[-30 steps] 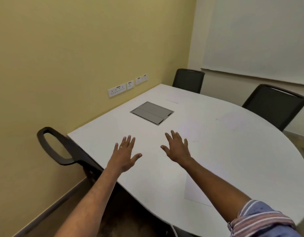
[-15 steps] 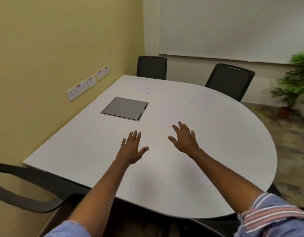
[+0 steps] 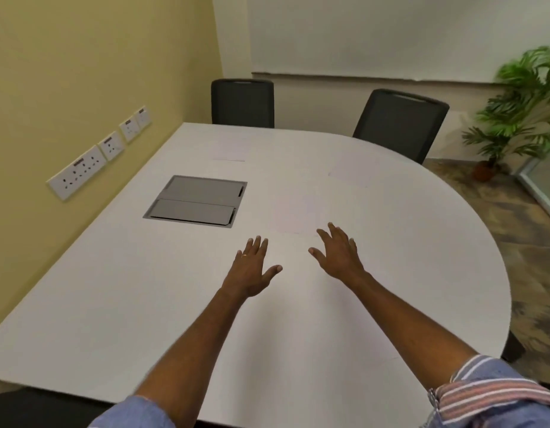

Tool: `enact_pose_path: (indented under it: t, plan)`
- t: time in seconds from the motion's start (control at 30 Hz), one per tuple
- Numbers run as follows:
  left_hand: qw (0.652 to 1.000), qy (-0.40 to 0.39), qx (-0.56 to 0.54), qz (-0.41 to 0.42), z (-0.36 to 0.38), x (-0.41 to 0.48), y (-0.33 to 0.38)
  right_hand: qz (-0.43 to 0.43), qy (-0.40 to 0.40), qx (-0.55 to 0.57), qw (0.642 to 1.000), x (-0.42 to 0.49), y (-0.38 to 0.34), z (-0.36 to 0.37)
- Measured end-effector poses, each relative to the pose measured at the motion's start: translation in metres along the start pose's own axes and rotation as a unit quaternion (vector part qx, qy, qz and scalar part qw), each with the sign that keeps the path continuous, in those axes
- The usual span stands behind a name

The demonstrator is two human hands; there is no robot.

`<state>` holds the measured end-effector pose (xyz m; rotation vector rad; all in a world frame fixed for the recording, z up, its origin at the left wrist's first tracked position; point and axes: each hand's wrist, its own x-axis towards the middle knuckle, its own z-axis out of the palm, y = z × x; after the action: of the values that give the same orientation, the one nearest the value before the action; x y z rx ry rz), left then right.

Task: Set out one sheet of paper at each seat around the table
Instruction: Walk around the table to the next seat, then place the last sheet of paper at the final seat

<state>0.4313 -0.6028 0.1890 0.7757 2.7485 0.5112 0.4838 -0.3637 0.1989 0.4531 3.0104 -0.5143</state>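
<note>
Shifting rightward since half a second ago, the view is now losing the near chair's armrest at the left and taking in more of the potted plant; both hands are staying spread over the table.

- Wall sockets [image 3: 79, 173]: a white row running along the yellow wall; their small labels are too blurred to read.
- Table [image 3: 113, 288]: white, with a rounded right end.
- Recessed box [image 3: 196, 200]: grey, sitting flush in the tabletop, both lids lying closed and hiding any contents.
- Far sheet [image 3: 229, 149]: lying before the left chair [image 3: 243, 101].
- Left hand [image 3: 252, 270]: reaching out palm down, fingers straight, thumb apart, holding nothing; a ring is showing on one finger.
- Middle sheet [image 3: 298, 214]: lying faint against the tabletop, just past the right fingertips; contact cannot be told.
- Right hand [image 3: 338, 254]: reaching out palm down, fingers fanned, holding nothing.
- Second far sheet [image 3: 351, 171]: lying before the right chair [image 3: 400, 122].
- Whiteboard [image 3: 391, 32]: showing no legible writing.
- Potted plant [image 3: 521, 109]: standing on the floor at the far right, growing out of a brown pot.
</note>
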Motion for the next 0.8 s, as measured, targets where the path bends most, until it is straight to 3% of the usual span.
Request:
enact_pose_path:
  t: [0.3, 0.8]
  plan:
    - [0.999, -0.052, -0.001, 0.004, 0.014, 0.126, -0.032, 0.025, -0.021, -0.009, 0.999, 0.118, 0.014, 0.027]
    - [0.994, -0.110, -0.001, 0.014, 0.057, 0.271, -0.056, 0.073, -0.052, 0.047, 0.995, 0.218, 0.058, 0.093]
